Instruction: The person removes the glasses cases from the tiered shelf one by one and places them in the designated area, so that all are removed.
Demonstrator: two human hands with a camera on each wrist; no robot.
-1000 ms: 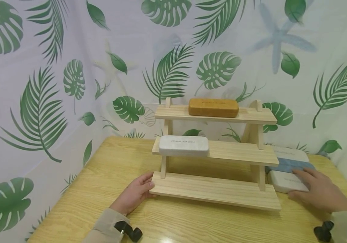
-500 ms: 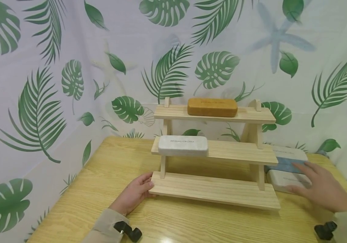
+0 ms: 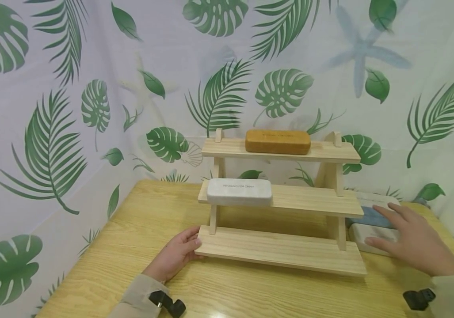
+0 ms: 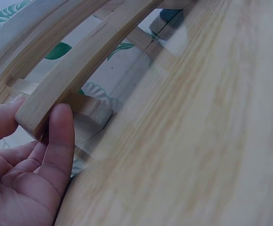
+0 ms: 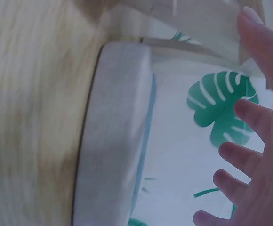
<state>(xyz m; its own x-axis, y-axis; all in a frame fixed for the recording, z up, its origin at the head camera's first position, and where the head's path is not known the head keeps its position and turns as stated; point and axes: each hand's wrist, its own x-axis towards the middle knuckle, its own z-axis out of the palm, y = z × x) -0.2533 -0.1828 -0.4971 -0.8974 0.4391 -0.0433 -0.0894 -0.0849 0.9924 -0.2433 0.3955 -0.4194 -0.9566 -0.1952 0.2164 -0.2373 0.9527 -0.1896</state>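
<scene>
A three-tier wooden display shelf [image 3: 282,251] stands on the table. My left hand [image 3: 175,255] pinches the left end of its lowest board; the left wrist view shows thumb and finger on either side of the board end [image 4: 47,103]. To the right of the shelf lie a white glasses case [image 3: 370,238], a blue case [image 3: 374,217] and another white case [image 3: 382,201]. My right hand [image 3: 417,240] hovers over the nearest white case with spread fingers, holding nothing. In the right wrist view that case [image 5: 110,136] lies apart from the fingers.
An orange-brown glasses case [image 3: 277,142] rests on the top board. A white case [image 3: 238,191] with printed lettering sits at the left of the middle board. Behind the table [image 3: 163,207] hangs a leaf-print cloth [image 3: 163,79].
My right hand has come off the nearest white case, lifting slightly and spreading its fingers. The left hand keeps its grip on the lowest board, and the shelf stays put.
</scene>
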